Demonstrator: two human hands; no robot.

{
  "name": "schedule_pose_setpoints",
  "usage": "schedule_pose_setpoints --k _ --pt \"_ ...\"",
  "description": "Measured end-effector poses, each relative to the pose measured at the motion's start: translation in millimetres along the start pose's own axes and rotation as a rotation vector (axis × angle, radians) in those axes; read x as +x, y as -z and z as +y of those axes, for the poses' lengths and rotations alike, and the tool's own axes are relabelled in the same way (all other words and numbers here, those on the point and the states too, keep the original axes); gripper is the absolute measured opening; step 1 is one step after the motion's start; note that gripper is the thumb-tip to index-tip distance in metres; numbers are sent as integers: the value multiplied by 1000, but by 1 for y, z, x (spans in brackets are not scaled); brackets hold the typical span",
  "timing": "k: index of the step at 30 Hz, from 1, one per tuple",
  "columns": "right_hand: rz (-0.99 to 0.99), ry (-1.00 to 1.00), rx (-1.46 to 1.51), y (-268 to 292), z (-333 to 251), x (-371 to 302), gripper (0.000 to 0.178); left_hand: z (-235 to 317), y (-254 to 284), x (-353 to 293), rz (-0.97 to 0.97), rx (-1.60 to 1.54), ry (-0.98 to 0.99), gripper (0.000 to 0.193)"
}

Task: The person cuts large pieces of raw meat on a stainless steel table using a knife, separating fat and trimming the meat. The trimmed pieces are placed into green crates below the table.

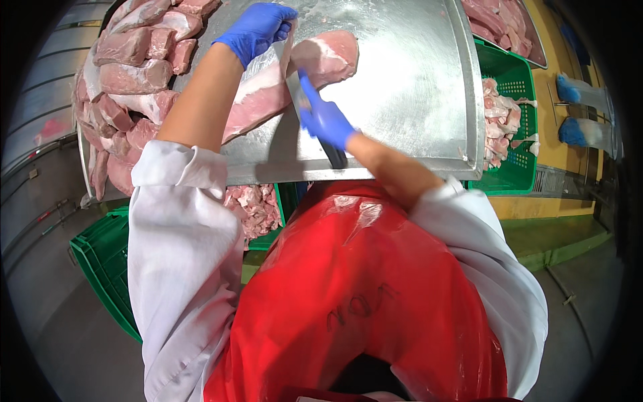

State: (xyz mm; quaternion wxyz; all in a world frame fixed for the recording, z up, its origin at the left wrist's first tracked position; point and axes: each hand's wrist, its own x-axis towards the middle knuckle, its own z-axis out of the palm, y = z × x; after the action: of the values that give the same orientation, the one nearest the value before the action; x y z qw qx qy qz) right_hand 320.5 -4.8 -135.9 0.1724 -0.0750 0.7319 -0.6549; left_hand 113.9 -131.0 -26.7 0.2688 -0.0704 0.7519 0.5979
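Observation:
A long piece of pale pink meat (pixel 258 100) with a white fatty layer lies slantwise on the metal table (pixel 402 100). My left hand (pixel 258 30), in a blue glove, is closed at the far end of a thin strip of fat (pixel 288 50) and holds it up off the meat. In my right hand (pixel 328 120), also gloved in blue, is a knife (pixel 335 157). Its black handle sticks out below the palm toward me. The blade lies against the meat at the foot of the strip, partly hidden by my fingers.
A heap of meat pieces (pixel 137 77) covers the table's left side. At the right, a green crate (pixel 529 74) holds trimmings, beside a metal tray (pixel 532 50) of meat. Below the near edge are more trimmings (pixel 251 211) and another green crate (pixel 100 254).

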Motion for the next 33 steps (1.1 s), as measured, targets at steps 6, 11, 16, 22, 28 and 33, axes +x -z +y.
schedule_pose_setpoints --k 6,11,16,22,28,33 --pt "-14 -81 62 -1 -23 28 80 28 -6 -35 -124 -145 -45 16" --pt "-127 -42 -182 -34 -4 -17 80 26 47 -36 -39 -273 -86 14" --pt "-100 -110 -9 -43 -38 25 80 41 50 -64 -176 -376 -160 15" --pt "-241 41 -144 -71 -5 -19 78 61 102 -91 44 -579 -220 17" --pt "-103 5 -254 -83 -35 74 80 71 108 -99 -147 -669 -335 10" --pt "-249 82 -203 -108 -19 3 75 70 184 -134 -13 -721 -452 9"
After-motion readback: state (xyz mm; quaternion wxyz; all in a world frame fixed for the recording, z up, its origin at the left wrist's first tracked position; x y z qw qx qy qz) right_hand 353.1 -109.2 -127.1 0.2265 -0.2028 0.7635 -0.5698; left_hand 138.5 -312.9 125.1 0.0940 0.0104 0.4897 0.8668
